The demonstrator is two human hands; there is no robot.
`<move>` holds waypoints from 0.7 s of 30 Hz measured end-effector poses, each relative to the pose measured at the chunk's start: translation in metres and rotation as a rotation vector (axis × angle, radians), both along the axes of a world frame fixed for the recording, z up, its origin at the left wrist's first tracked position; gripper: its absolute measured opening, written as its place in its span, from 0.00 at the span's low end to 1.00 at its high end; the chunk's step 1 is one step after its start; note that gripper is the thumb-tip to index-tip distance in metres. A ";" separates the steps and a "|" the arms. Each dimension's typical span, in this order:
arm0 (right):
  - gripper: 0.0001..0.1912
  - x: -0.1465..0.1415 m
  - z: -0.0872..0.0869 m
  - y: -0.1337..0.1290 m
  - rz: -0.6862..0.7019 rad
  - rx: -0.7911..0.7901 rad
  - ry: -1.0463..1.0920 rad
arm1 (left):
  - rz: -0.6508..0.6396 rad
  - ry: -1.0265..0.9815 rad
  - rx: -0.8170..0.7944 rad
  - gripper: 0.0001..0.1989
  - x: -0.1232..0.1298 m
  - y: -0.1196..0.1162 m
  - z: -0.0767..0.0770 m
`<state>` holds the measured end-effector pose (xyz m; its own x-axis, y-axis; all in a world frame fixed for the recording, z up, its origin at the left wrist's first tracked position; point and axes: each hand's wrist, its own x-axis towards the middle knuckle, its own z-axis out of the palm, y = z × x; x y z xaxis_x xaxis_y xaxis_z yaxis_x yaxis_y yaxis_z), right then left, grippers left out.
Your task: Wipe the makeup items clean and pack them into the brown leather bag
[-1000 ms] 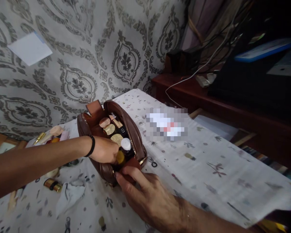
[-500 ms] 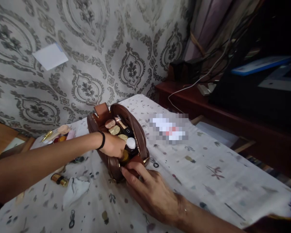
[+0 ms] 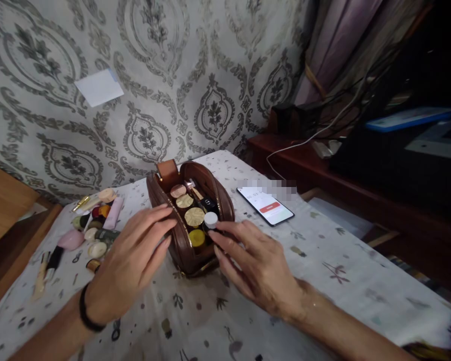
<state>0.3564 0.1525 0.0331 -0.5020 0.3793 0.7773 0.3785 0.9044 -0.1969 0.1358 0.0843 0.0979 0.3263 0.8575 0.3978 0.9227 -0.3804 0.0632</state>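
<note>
Nearest, the left hand, black band at its wrist, is open and grasps nothing; its fingertips lie beside the bag's near-left wall, contact unclear. The right hand has fingers extended at the rim by the white-capped container; whether it grips anything cannot be told. Between them, the open brown bag stands on the patterned cloth, its contents visible mainly as lids. The left hand partly hides the cosmetics. Beyond, pixelation covers the upper edge of the phone.
</note>
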 end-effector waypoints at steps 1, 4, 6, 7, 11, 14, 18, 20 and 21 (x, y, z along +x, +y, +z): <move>0.11 -0.001 0.007 0.006 0.004 0.002 -0.053 | 0.045 -0.060 0.028 0.14 -0.005 -0.014 -0.011; 0.11 -0.010 0.029 0.027 0.087 0.019 -0.287 | 0.179 -0.204 0.066 0.11 -0.019 -0.049 -0.044; 0.09 -0.021 0.043 0.042 0.167 0.020 -0.487 | 0.257 -0.273 0.035 0.11 -0.027 -0.067 -0.066; 0.07 -0.027 0.050 0.049 0.213 0.014 -0.589 | 0.260 -0.307 0.012 0.10 -0.031 -0.074 -0.076; 0.09 -0.055 0.073 0.071 0.361 -0.060 -0.949 | 0.212 -0.416 -0.083 0.11 -0.037 -0.089 -0.108; 0.10 -0.075 0.083 0.076 0.388 -0.110 -1.158 | 0.189 -0.484 -0.099 0.12 -0.035 -0.091 -0.121; 0.11 -0.091 0.078 0.073 0.348 -0.088 -1.328 | 0.230 -0.540 -0.102 0.12 -0.030 -0.089 -0.128; 0.13 -0.094 0.070 0.072 0.366 -0.065 -1.351 | 0.224 -0.545 -0.092 0.12 -0.029 -0.088 -0.130; 0.13 -0.094 0.064 0.073 0.381 -0.039 -1.338 | 0.218 -0.547 -0.084 0.12 -0.029 -0.088 -0.130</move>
<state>0.2626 0.2251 0.0974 -0.9236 0.0629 -0.3782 0.0316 0.9956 0.0886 0.1065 -0.0035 -0.0324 -0.0944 0.9174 0.3866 0.8037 -0.1589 0.5734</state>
